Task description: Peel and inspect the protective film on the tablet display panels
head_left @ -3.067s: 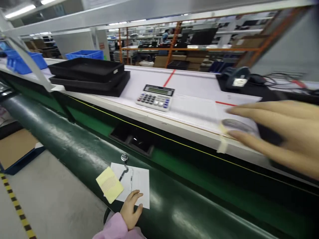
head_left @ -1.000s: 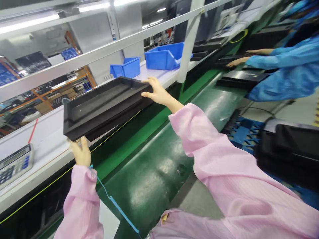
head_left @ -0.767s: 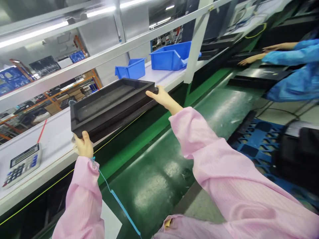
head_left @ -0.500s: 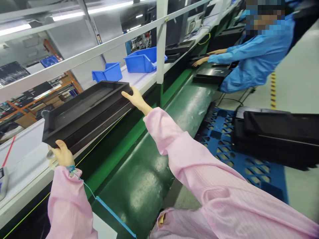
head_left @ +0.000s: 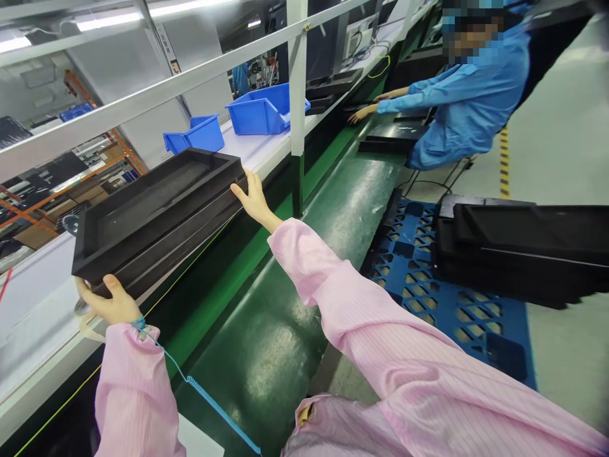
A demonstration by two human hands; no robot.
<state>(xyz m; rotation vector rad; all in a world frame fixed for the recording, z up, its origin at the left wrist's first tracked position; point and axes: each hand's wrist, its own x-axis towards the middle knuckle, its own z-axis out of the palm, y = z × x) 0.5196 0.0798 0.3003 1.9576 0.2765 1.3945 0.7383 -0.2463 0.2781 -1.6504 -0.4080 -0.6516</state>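
Here's the grip: left hand (head_left: 113, 306) and right hand (head_left: 255, 200) clasp opposite ends of a shallow, black, rectangular tray (head_left: 152, 202). It's at the front of the long white desk (head_left: 35, 346); taking hold looks done, any move off the desk isn't. The dark layer (head_left: 181, 238) beneath merges with it; whether it's lifted, I can't tell.

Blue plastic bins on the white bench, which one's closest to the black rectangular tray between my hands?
The smaller-looking blue plastic bin, just behind the black rectangular tray; the other, larger-looking bin stands farther along, partly behind the white upright post.
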